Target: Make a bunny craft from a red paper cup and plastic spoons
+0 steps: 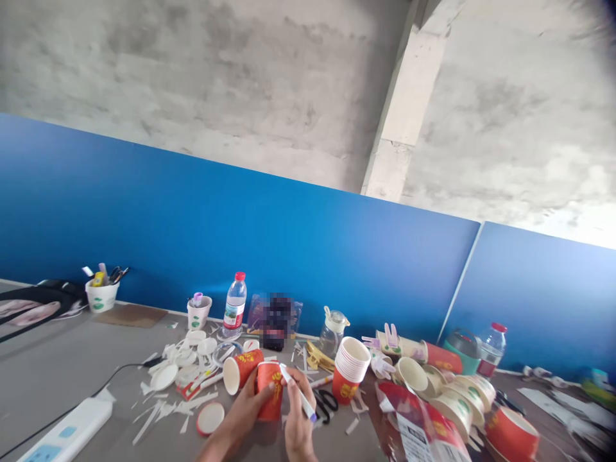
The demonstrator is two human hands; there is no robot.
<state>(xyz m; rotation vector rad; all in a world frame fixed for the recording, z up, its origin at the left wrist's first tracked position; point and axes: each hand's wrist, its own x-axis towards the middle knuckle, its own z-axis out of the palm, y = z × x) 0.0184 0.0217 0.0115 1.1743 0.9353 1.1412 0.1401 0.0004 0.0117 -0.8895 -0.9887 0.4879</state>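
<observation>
My left hand [248, 405] is wrapped round a red paper cup [269, 391] that stands on the grey table [52, 366], near the lower middle of the view. My right hand [298, 417] pinches a white marker [298, 390] with a purple end, its tip against the cup's side. Another red cup [242, 369] lies on its side just left of the held cup. White paper scraps and round cut-outs [183, 366] are strewn to the left.
A stack of red cups [350, 372] and black scissors [327, 404] sit right of my hands. More cups [457, 398] pile at the right. A water bottle [235, 307], a small jar [333, 330], a power strip [67, 433] and a blue partition [240, 244] surround them.
</observation>
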